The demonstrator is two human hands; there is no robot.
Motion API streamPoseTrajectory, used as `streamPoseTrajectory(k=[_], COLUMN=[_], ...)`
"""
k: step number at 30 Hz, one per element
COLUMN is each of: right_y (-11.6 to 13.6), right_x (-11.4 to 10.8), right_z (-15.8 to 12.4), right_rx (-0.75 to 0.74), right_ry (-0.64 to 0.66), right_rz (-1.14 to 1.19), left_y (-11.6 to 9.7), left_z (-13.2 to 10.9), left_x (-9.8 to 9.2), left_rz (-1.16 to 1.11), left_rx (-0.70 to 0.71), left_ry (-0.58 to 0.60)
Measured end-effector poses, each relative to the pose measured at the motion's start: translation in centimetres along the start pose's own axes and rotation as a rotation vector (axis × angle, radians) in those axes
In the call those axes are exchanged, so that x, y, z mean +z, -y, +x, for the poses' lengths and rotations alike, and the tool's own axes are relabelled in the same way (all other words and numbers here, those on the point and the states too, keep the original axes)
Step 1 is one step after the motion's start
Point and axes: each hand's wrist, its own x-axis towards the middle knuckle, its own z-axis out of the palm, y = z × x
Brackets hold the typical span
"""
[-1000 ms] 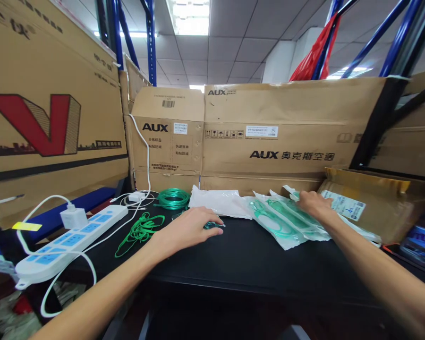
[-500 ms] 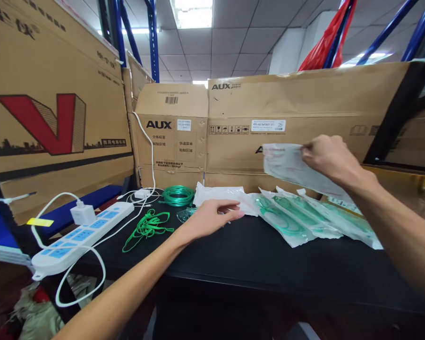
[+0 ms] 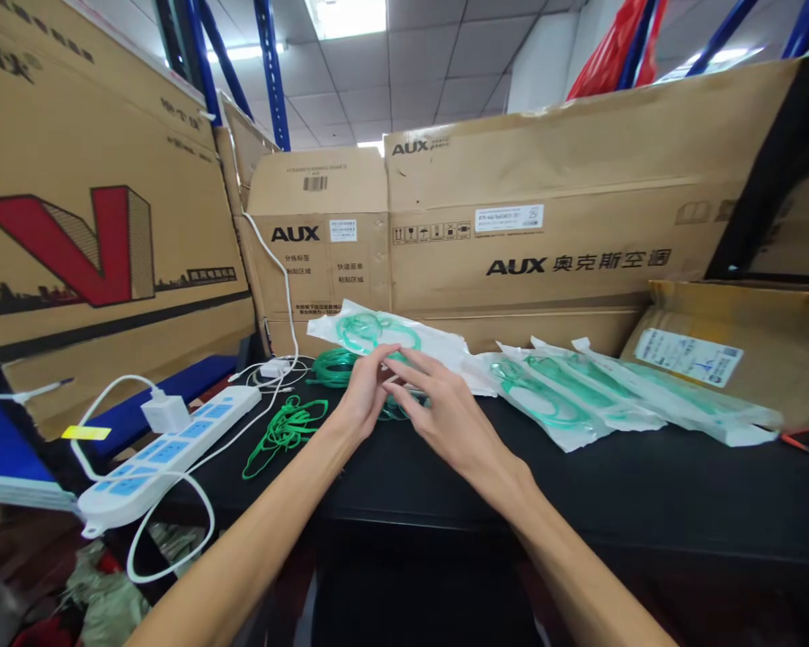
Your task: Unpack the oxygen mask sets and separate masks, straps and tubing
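Observation:
My left hand [image 3: 366, 391] and my right hand [image 3: 445, 412] meet at the middle of the black table [image 3: 620, 494], fingertips almost touching. Both have their fingers stretched out and hold nothing. Under and between them lies a clear green-tinted mask piece [image 3: 396, 412], partly hidden by the fingers. Just behind the hands a sealed plastic packet with green tubing [image 3: 377, 331] rests on a white bag. To the right, several more sealed packets [image 3: 566, 395] lie fanned out on the table.
A coil of green tubing [image 3: 330, 364] and loose green straps [image 3: 283, 431] lie left of the hands. A white-and-blue power strip [image 3: 168, 449] with charger and cables sits at the table's left edge. Cardboard boxes [image 3: 546, 234] wall the back; a brown padded parcel [image 3: 728, 350] lies far right.
My right hand carried a sealed packet from the right pile across to the left, set it on the white bag, and came down beside my left hand.

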Motion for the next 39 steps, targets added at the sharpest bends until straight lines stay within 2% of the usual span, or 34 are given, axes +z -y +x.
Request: streamPoseTrajectory(k=[5, 8, 12, 21, 33, 39], right_y=[-3.6, -5.8, -6.4, -6.3, -5.6, -5.8], right_x=[-1.7, -2.0, -1.4, -1.7, -2.5, -2.3], right_z=[-2.1, -2.3, -2.3, -2.7, -3.0, -3.4], right_rx=[0.316, 0.455, 0.527, 0.537, 0.443, 0.451], right_ry=[-0.292, -0.291, -0.331, -0.369, -0.402, -0.362], right_rz=[0.141, 0.245, 0.324, 0.316, 0.018, 0.149], left_y=[-0.8, -1.0, -0.8, -0.5, -0.1, 0.0], left_z=[-0.5, -0.9, -1.2, -1.1, -0.9, -1.1], left_x=[-1.8, -2.0, -2.1, -2.3, -2.4, -2.0], left_rz=[0.053, 0.095, 0.149, 0.24, 0.36, 0.326], left_rx=[0.041, 0.045, 0.041, 0.034, 0.067, 0.058], left_ry=[0.019, 0.05, 0.085, 0.133, 0.163, 0.189])
